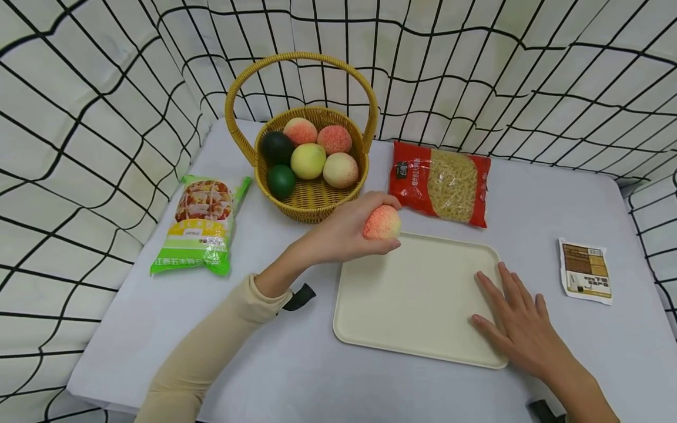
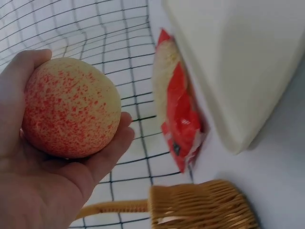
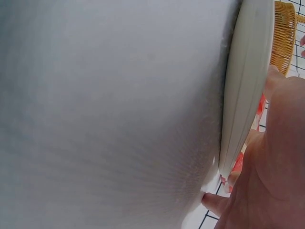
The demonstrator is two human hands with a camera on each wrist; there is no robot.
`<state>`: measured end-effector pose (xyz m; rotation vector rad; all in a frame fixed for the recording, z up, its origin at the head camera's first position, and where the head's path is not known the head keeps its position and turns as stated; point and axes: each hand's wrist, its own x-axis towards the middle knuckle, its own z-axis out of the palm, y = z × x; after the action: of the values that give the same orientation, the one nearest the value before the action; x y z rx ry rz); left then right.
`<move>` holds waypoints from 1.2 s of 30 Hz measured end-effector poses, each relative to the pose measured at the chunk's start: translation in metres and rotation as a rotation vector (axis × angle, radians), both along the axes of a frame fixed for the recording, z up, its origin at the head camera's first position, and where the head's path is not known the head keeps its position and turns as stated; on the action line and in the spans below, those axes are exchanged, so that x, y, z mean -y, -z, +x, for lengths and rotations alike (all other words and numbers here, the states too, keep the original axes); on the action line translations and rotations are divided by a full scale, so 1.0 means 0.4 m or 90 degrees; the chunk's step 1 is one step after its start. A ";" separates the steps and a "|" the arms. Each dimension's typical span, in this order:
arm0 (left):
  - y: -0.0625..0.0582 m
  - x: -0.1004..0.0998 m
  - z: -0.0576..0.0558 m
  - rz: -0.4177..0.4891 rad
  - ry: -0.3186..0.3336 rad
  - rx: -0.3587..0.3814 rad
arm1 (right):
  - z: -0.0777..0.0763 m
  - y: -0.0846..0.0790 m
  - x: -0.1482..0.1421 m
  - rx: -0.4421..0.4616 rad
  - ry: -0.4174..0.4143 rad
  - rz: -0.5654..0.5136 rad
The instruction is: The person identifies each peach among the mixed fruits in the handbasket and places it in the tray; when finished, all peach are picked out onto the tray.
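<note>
Pink-and-cream peach (image 1: 383,223) sits clamped in the left hand (image 1: 344,235), whose grip curls round it from the left; it is held above the table (image 1: 264,358), by the far left corner of a cream tray (image 1: 412,299). On the tray's right edge rests the right hand (image 1: 523,329), its fingers spread apart and fairly straight, holding nothing. Beyond the left hand, farther left, stands a yellow wicker basket (image 1: 304,212) with its tall handle up. It carries two pink peaches (image 1: 335,140), a paler one (image 1: 341,170), a yellow-green fruit (image 1: 308,161), a dark round one (image 1: 277,148) and a green one (image 1: 281,181). Right of the basket, beyond the tray, lies a red bag of pasta (image 1: 457,185). Left of the basket and nearer lies a green food bag (image 1: 198,229). At far right, apart from the tray, is a small brown-and-white packet (image 1: 585,271). A beige sleeve (image 1: 211,341) covers the left forearm. Black mesh (image 1: 347,22) over white backing stands behind the table.
</note>
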<state>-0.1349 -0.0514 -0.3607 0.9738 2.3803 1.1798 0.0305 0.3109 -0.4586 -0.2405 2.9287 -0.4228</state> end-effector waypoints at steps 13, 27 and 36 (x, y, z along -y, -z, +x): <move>0.120 -0.031 0.009 -0.068 0.046 -0.011 | -0.001 0.002 0.001 -0.003 0.001 0.001; 0.164 -0.034 0.022 -0.133 0.081 -0.072 | -0.001 -0.001 0.002 -0.006 0.001 0.001; 0.161 -0.042 0.031 -0.144 0.107 -0.064 | 0.000 -0.001 0.004 -0.004 0.004 0.003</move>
<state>-0.1226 -0.0346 -0.4251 1.1518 2.3882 0.7995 0.0306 0.3093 -0.4581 -0.2320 2.9364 -0.4169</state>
